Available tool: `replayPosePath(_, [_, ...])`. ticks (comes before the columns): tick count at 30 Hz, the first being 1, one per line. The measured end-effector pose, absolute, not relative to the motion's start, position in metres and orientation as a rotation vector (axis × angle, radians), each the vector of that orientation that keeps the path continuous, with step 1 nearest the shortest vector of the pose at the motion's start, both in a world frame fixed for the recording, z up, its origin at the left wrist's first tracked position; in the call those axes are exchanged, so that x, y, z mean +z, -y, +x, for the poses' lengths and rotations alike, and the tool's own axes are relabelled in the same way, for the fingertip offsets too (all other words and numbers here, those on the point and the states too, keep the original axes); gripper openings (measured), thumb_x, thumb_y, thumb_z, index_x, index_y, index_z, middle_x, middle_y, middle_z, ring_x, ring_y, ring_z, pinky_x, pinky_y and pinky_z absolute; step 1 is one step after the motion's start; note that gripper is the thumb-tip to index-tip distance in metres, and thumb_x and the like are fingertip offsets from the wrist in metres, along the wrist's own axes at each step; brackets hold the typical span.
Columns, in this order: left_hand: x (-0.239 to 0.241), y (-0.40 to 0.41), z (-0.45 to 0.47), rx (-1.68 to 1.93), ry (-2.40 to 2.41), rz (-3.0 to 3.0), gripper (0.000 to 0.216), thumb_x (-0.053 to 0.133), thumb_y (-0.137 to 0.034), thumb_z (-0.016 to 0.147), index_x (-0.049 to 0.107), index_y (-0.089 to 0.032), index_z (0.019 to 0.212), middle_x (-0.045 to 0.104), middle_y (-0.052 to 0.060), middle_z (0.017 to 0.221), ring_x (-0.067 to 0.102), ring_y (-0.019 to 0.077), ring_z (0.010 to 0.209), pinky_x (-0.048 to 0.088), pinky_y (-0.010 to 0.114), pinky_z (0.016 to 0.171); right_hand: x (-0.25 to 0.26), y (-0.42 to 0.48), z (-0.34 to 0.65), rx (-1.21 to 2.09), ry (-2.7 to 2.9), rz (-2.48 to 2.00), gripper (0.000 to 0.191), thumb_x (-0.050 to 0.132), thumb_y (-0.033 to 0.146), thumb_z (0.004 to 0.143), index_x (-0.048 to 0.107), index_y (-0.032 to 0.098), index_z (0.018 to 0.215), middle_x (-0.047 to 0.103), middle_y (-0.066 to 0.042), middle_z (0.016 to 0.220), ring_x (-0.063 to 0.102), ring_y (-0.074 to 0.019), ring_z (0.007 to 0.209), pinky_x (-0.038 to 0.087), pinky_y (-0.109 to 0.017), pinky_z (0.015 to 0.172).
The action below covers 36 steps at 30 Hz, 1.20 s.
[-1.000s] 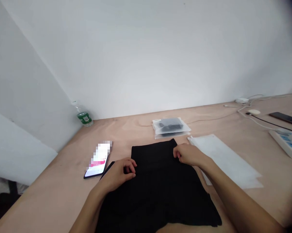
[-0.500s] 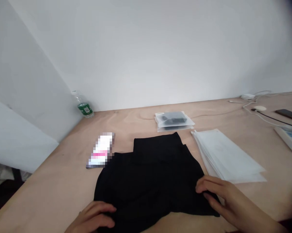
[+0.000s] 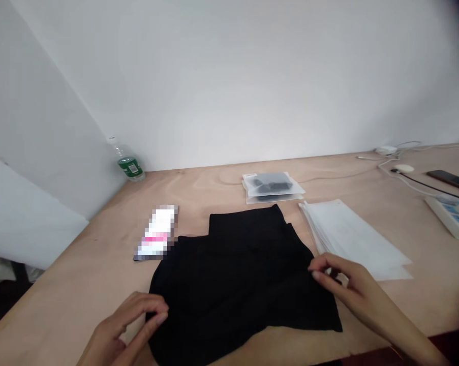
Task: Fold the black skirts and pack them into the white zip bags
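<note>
A black garment (image 3: pixel 233 274), shaped like a pair of shorts, lies flat on the table with a squarish part sticking out at its far side. At its left edge my left hand (image 3: pixel 128 325) is closed, thumb and index finger pinched on the cloth. My right hand (image 3: pixel 347 284) pinches the garment's right edge between thumb and fingertips. Just past that hand lies a stack of frosted plastic bags (image 3: pixel 359 239). Beside the garment's upper left is a phone (image 3: pixel 158 234) with a lit, blurred-out screen.
Behind the garment, filled frosted bags (image 3: pixel 273 187) hold dark items. A green-labelled plastic bottle (image 3: pixel 130 165) stands in the left corner by the wall. At the right are a dark phone (image 3: pixel 452 179), white cables (image 3: pixel 385 162) and a white power strip (image 3: pixel 448 218) on the wooden table (image 3: pixel 72 284).
Both hands have moved farther up the garment's side edges. My left hand's fingers, spread on the cloth before, are now pinched together. The view has shifted slightly.
</note>
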<state>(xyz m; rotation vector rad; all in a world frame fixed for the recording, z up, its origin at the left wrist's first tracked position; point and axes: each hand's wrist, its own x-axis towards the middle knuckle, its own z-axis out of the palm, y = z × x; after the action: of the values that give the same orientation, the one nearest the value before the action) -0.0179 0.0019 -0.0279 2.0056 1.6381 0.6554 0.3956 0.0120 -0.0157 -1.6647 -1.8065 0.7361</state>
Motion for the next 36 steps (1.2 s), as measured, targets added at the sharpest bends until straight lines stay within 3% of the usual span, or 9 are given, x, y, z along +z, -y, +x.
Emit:
replayPosePath(4, [-0.021,-0.012,-0.012,0.58,-1.552,2.198,0.038,0.073,-0.043,0.059,0.064,-0.034,0.095,0.064,0.001,0.102,0.059,0.0238,0.095,0.049,0.035,0.085,-0.026,-0.037,0.384,0.576,1.669,-1.818,0.017,0.042,0.037,0.085,0.055,0.026,0.081,0.063,0.001,0.074,0.059,-0.0182,0.069,0.043,-0.028,0.062])
replayPosePath(7, [-0.014,-0.014,-0.004,0.581,-1.56,2.18,0.017,0.065,-0.042,0.07,0.065,-0.031,0.082,0.065,0.001,0.094,0.059,0.0215,0.091,0.049,0.033,0.082,-0.035,-0.046,0.378,0.461,1.743,-1.937,0.016,0.04,0.036,0.085,0.053,0.026,0.085,0.065,0.001,0.076,0.06,-0.0197,0.068,0.041,-0.03,0.062])
replayPosePath(10, [-0.009,-0.012,-0.001,0.603,-1.672,2.075,0.015,0.055,-0.041,0.078,0.065,-0.029,0.078,0.065,0.0,0.088,0.06,0.0202,0.087,0.05,0.031,0.077,-0.039,-0.047,0.374,0.386,1.8,-1.996,0.017,0.036,0.035,0.087,0.051,0.026,0.087,0.065,0.0,0.076,0.061,-0.021,0.068,0.039,-0.03,0.06])
replayPosePath(15, [-0.019,-0.008,0.002,0.44,-1.481,2.236,0.028,0.075,-0.031,0.054,0.066,-0.032,0.08,0.06,0.002,0.112,0.05,0.0282,0.108,0.043,0.043,0.09,-0.039,-0.046,0.37,0.262,1.85,-2.025,0.017,0.034,0.032,0.088,0.049,0.025,0.086,0.065,-0.001,0.078,0.061,-0.0203,0.065,0.037,-0.029,0.055])
replayPosePath(18, [-0.021,-0.009,0.004,0.369,-1.472,2.276,0.002,0.067,-0.03,0.065,0.066,-0.031,0.065,0.061,0.001,0.111,0.048,0.0284,0.112,0.04,0.046,0.092,-0.042,-0.047,0.369,0.226,1.866,-2.005,0.019,0.033,0.032,0.089,0.05,0.025,0.086,0.065,-0.002,0.079,0.06,-0.0195,0.063,0.036,-0.029,0.054])
replayPosePath(22, [-0.007,-0.016,0.009,0.502,-1.539,2.105,0.013,0.056,-0.038,0.077,0.065,-0.03,0.074,0.061,0.001,0.109,0.052,0.0235,0.107,0.042,0.04,0.092,-0.043,-0.048,0.368,0.21,1.874,-2.008,0.016,0.034,0.032,0.088,0.049,0.025,0.087,0.065,-0.001,0.08,0.061,-0.0198,0.065,0.036,-0.029,0.054])
replayPosePath(27, [0.001,-0.037,0.016,0.852,-1.872,1.705,0.028,0.048,-0.051,0.078,0.06,-0.026,0.084,0.064,0.002,0.098,0.058,0.0236,0.096,0.046,0.035,0.082,-0.044,-0.048,0.365,0.202,1.836,-2.048,0.019,0.034,0.034,0.089,0.05,0.025,0.092,0.066,-0.002,0.082,0.062,-0.022,0.067,0.037,-0.03,0.055])
replayPosePath(32, [-0.009,-0.042,0.014,0.901,-1.96,1.554,0.041,0.056,-0.059,0.068,0.06,-0.026,0.092,0.066,0.001,0.095,0.059,0.0248,0.096,0.046,0.034,0.081,-0.04,-0.05,0.377,0.347,1.659,-1.899,0.024,0.034,0.038,0.089,0.053,0.025,0.098,0.065,-0.003,0.091,0.061,-0.021,0.08,0.044,-0.032,0.069])
replayPosePath(36, [-0.018,-0.036,0.012,0.907,-2.105,1.49,0.044,0.063,-0.058,0.061,0.062,-0.025,0.089,0.067,0.001,0.086,0.062,0.0249,0.086,0.049,0.033,0.073,-0.022,-0.036,0.363,0.005,1.67,-1.696,0.024,0.042,0.035,0.087,0.054,0.023,0.104,0.06,-0.008,0.103,0.055,-0.0228,0.096,0.041,-0.037,0.084])
